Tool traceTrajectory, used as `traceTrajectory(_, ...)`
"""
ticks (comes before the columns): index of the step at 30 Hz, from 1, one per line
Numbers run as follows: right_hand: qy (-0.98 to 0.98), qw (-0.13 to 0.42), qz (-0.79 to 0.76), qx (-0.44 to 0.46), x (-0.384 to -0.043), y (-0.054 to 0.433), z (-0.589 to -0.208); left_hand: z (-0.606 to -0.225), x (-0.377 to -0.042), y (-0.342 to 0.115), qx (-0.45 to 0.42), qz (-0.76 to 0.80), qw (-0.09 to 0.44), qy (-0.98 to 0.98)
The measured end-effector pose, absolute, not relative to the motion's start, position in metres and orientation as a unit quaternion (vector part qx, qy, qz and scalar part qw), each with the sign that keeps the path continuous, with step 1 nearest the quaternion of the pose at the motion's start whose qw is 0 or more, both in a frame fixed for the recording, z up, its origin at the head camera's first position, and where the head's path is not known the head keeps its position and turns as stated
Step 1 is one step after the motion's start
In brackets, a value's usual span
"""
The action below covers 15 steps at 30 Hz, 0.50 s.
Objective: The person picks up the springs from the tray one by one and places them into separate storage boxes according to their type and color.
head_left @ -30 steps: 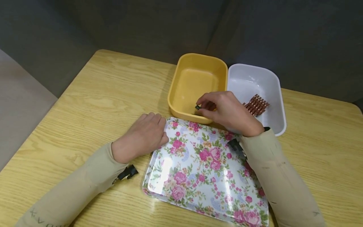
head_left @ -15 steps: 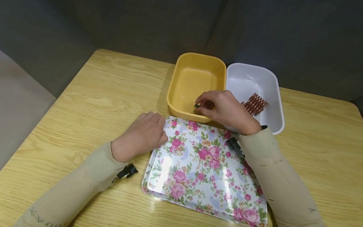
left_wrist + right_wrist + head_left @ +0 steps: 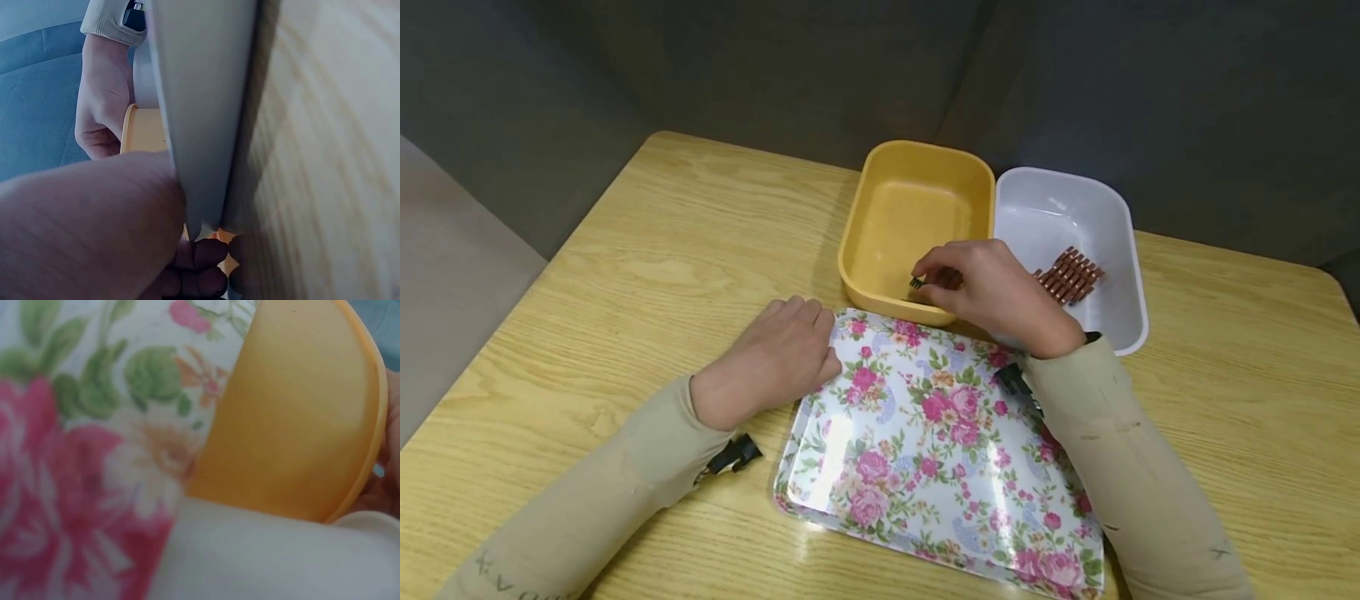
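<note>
In the head view my left hand [image 3: 775, 358] grips the left far corner of a floral tray [image 3: 958, 433]; the thumb lies on top, and in the left wrist view the fingers [image 3: 200, 256] curl below its edge. My right hand [image 3: 992, 292] reaches over the near rim of a yellow bin [image 3: 917, 217]. Its thumb and index finger pinch a small dark green ridged piece [image 3: 916, 282], too small to name. The rest of that piece and its surroundings are partly hidden by the hand.
A white bin [image 3: 1060, 204] stands against the yellow bin's right side. Inside it lies a pile of copper-brown cylindrical pieces [image 3: 1071, 277]. Dark fabric [image 3: 775, 75] hangs behind the wooden table [image 3: 715, 225]. The right forearm crosses the tray's right side.
Everything shifts slightly left in the head view, as if the camera moved. Both hands keep the same hold, and nothing else visibly changes.
</note>
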State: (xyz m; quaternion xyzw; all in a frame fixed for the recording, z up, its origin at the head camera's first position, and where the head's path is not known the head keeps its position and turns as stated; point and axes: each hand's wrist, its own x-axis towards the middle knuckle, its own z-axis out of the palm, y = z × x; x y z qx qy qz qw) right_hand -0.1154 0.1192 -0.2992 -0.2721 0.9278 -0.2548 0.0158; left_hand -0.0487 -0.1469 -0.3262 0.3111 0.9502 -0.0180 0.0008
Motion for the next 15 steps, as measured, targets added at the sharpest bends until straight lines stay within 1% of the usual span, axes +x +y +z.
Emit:
traceTrajectory(11,0.931,-0.011,-0.239,-0.276,-0.1111,0.1210,-0.3050,-0.3317,-0.0496,-0.1470,0.312,-0.004,0.007,0.950)
traceTrajectory(15,0.932,-0.035,-0.237,-0.272,-0.1079,0.1266,-0.3057,-0.3354,-0.0496,-0.1473,0.317,0.001,-0.002,0.949)
